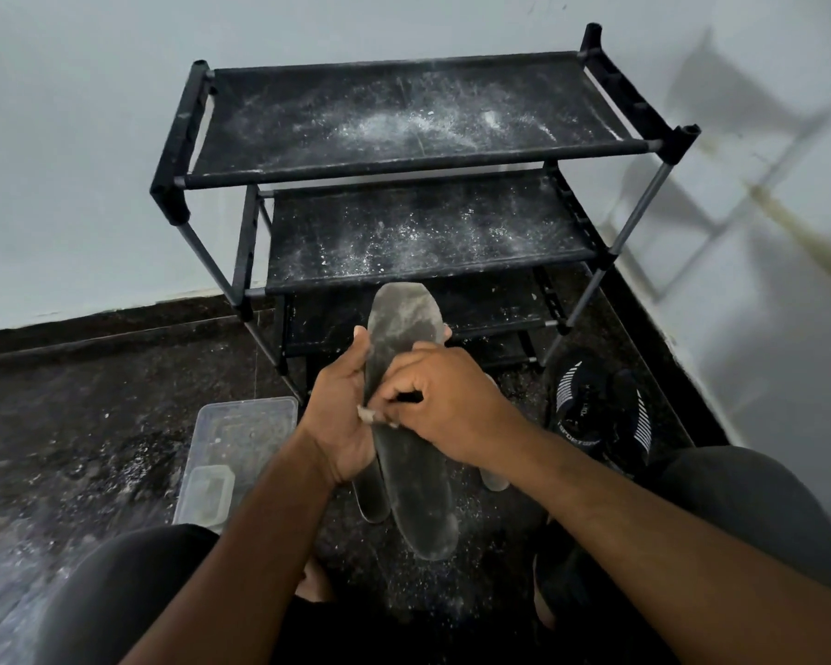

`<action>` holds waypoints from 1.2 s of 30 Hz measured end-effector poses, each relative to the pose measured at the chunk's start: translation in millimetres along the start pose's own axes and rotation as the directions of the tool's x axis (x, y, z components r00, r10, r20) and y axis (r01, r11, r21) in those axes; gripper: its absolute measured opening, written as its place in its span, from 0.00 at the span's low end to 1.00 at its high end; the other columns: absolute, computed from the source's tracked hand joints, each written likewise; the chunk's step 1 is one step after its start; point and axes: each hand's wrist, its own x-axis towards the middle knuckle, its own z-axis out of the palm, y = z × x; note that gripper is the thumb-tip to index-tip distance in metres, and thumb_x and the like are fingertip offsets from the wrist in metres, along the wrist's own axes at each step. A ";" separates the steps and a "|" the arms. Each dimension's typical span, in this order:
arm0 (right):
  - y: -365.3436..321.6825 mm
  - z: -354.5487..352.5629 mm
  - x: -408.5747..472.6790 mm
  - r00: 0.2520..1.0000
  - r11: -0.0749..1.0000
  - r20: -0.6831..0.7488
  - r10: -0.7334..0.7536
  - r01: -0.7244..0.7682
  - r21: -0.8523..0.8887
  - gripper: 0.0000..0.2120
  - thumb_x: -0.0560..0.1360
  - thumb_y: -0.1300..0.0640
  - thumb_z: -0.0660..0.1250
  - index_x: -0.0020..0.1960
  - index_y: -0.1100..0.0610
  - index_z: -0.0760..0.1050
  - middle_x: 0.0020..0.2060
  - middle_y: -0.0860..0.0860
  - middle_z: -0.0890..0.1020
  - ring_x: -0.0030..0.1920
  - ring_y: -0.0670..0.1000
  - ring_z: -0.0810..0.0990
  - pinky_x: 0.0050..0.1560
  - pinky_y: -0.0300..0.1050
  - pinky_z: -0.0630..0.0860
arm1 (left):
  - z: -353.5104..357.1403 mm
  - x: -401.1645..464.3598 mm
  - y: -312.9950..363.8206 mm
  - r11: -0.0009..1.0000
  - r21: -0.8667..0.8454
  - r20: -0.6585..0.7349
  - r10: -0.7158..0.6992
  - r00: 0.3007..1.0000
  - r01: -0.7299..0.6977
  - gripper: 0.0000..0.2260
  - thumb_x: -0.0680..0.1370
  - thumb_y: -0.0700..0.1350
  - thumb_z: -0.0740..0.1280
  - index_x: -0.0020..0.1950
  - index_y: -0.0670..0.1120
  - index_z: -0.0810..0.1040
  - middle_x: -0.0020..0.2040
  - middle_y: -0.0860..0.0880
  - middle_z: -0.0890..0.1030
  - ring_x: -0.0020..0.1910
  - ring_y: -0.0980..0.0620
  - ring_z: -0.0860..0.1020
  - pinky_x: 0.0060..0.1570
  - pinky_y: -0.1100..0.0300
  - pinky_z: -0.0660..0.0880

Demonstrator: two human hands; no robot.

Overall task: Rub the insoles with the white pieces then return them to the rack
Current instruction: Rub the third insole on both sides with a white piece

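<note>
Black shoe rack [418,122] against pale wall [68,136], tiered fabric shelves dusted with white powder, top and second shelf bare of shoes. Dark speckled floor [92,400] below, white crumbs scattered across it. Black sneakers [600,415] with white stripes on floor right of rack, near right knee. Clear plastic tub [245,439] on floor to the left, smaller clear container [207,491] sitting inside its near end. Grey insole [404,376] held up in front of rack's lower shelves, toe end pointing away, powder smeared on upper part. More insoles [373,496] underneath it, edges sticking out low left and right; cannot tell how many. Left hand [341,415] gripping insole from left side, fingers curled round behind it, tips showing past far edge. Right hand [447,405] across insole's middle, fingers bunched tight, pinching small white piece [368,415] pressed against insole's left edge, touching left palm.
</note>
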 end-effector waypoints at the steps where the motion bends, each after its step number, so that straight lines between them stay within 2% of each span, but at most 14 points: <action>1: 0.9 -0.3 0.8 0.999 0.998 -0.048 -0.007 0.004 -0.066 0.02 0.73 0.55 0.74 0.44 0.53 0.85 0.40 0.44 0.82 0.43 0.42 0.71 0.48 0.37 0.70 | 2.6 -0.9 0.0 1.000 0.010 0.006 0.007 1.000 -0.007 0.32 0.84 0.63 0.53 0.70 0.40 0.79 0.68 0.38 0.79 0.65 0.41 0.80 0.62 0.46 0.80; 4: -1.9 5.4 1.5 0.997 0.989 -0.073 -0.040 0.029 -0.143 0.02 0.73 0.57 0.73 0.44 0.54 0.85 0.40 0.42 0.81 0.42 0.40 0.70 0.45 0.34 0.68 | 8.5 -4.2 1.9 1.000 0.001 0.037 0.026 0.999 -0.026 0.32 0.85 0.62 0.52 0.61 0.40 0.85 0.61 0.40 0.84 0.57 0.44 0.85 0.52 0.50 0.84; 6: -6.2 3.1 -1.7 0.997 0.997 0.074 -0.002 0.008 -0.079 0.02 0.72 0.59 0.75 0.44 0.54 0.86 0.38 0.41 0.80 0.41 0.37 0.72 0.45 0.31 0.68 | 7.6 -4.2 2.4 0.999 0.011 -0.007 0.032 0.999 -0.032 0.31 0.85 0.62 0.52 0.58 0.41 0.87 0.60 0.41 0.84 0.56 0.45 0.85 0.53 0.51 0.84; 8: -10.2 -9.6 -5.1 0.973 0.996 0.224 0.055 -0.070 0.061 0.02 0.70 0.58 0.77 0.43 0.54 0.86 0.36 0.43 0.83 0.39 0.38 0.79 0.47 0.35 0.75 | 7.0 -3.3 1.5 0.998 0.035 -0.039 0.048 0.998 -0.047 0.32 0.85 0.62 0.51 0.58 0.42 0.87 0.62 0.41 0.84 0.58 0.44 0.84 0.55 0.51 0.83; 9: -12.3 -16.8 -5.7 0.971 0.987 0.227 0.076 -0.107 0.123 0.02 0.69 0.57 0.77 0.42 0.54 0.86 0.36 0.45 0.84 0.39 0.40 0.81 0.47 0.38 0.78 | 6.5 -3.2 0.9 0.997 0.051 -0.048 0.054 0.997 -0.051 0.32 0.85 0.63 0.51 0.60 0.42 0.86 0.62 0.40 0.83 0.59 0.44 0.84 0.55 0.51 0.83; 12: -11.1 -35.8 -3.3 0.980 0.938 0.016 0.199 -0.195 0.288 0.03 0.70 0.56 0.77 0.42 0.56 0.85 0.35 0.49 0.85 0.34 0.42 0.81 0.39 0.40 0.78 | 10.0 -3.1 -1.0 0.996 0.066 -0.068 0.061 0.996 -0.057 0.33 0.85 0.65 0.50 0.68 0.41 0.80 0.64 0.37 0.82 0.60 0.40 0.83 0.60 0.45 0.80; 14: -3.7 -41.5 -1.3 0.942 0.894 -0.124 0.311 -0.245 0.376 0.03 0.71 0.58 0.76 0.42 0.58 0.85 0.33 0.51 0.85 0.30 0.45 0.81 0.34 0.42 0.79 | 7.8 0.1 -2.8 0.994 0.063 -0.092 0.093 0.991 -0.088 0.33 0.85 0.65 0.49 0.71 0.41 0.77 0.66 0.36 0.80 0.62 0.39 0.81 0.64 0.44 0.78; 18: 20.1 -37.6 -0.6 0.866 0.902 -0.289 0.409 -0.334 0.275 0.04 0.74 0.61 0.73 0.48 0.56 0.85 0.35 0.47 0.84 0.29 0.39 0.79 0.31 0.33 0.74 | -1.0 2.8 -5.5 0.991 0.062 -0.183 0.125 0.975 -0.116 0.33 0.84 0.66 0.50 0.70 0.41 0.77 0.64 0.36 0.82 0.61 0.37 0.83 0.62 0.43 0.77; 20: 27.9 -31.6 -1.4 0.854 0.891 -0.267 0.447 -0.397 0.221 0.06 0.74 0.62 0.73 0.50 0.57 0.85 0.38 0.47 0.85 0.29 0.37 0.79 0.32 0.30 0.73 | -4.0 2.7 -6.5 0.987 0.107 -0.255 0.145 0.956 -0.121 0.34 0.84 0.66 0.50 0.70 0.41 0.77 0.63 0.35 0.82 0.60 0.36 0.83 0.61 0.42 0.78; 23: 36.9 -20.0 -1.6 0.809 0.831 -0.193 0.555 -0.527 0.179 0.02 0.74 0.62 0.74 0.44 0.60 0.85 0.35 0.50 0.85 0.28 0.37 0.79 0.30 0.31 0.74 | -7.4 6.9 -9.8 0.986 0.134 -0.378 0.143 0.915 -0.098 0.32 0.82 0.67 0.55 0.68 0.42 0.80 0.61 0.37 0.83 0.59 0.37 0.84 0.61 0.42 0.79; 27: 39.0 -1.5 -4.4 0.669 0.613 -0.015 0.743 -0.672 0.417 0.02 0.73 0.69 0.71 0.43 0.69 0.82 0.33 0.60 0.83 0.28 0.51 0.79 0.30 0.43 0.78 | -2.5 5.6 -14.5 0.983 0.173 -0.461 0.131 0.878 -0.056 0.29 0.82 0.66 0.58 0.63 0.44 0.82 0.56 0.41 0.86 0.56 0.40 0.85 0.62 0.40 0.79; 31: 42.4 3.6 -10.9 0.554 0.427 0.080 0.828 -0.717 0.551 0.01 0.72 0.72 0.70 0.42 0.69 0.80 0.34 0.62 0.82 0.27 0.53 0.78 0.28 0.44 0.77 | -2.1 9.7 -23.3 0.975 0.220 -0.560 0.108 0.821 0.022 0.27 0.81 0.66 0.62 0.58 0.44 0.83 0.51 0.42 0.87 0.51 0.42 0.86 0.57 0.43 0.82; 34: 49.7 -5.7 -17.1 0.550 0.448 0.035 0.834 -0.714 0.538 0.07 0.73 0.70 0.71 0.38 0.63 0.82 0.35 0.60 0.84 0.29 0.51 0.77 0.31 0.43 0.76 | -6.6 16.7 -26.3 0.971 0.234 -0.583 0.094 0.807 0.056 0.27 0.80 0.67 0.64 0.56 0.44 0.84 0.52 0.42 0.86 0.50 0.43 0.86 0.53 0.46 0.83; 36: 51.4 -10.4 -20.5 0.551 0.442 0.059 0.832 -0.725 0.529 0.08 0.73 0.70 0.71 0.36 0.64 0.81 0.31 0.58 0.83 0.28 0.50 0.77 0.29 0.42 0.76 | -2.6 18.7 -28.1 0.972 0.227 -0.569 0.078 0.819 0.065 0.24 0.81 0.65 0.64 0.55 0.44 0.83 0.52 0.42 0.86 0.51 0.43 0.85 0.50 0.50 0.83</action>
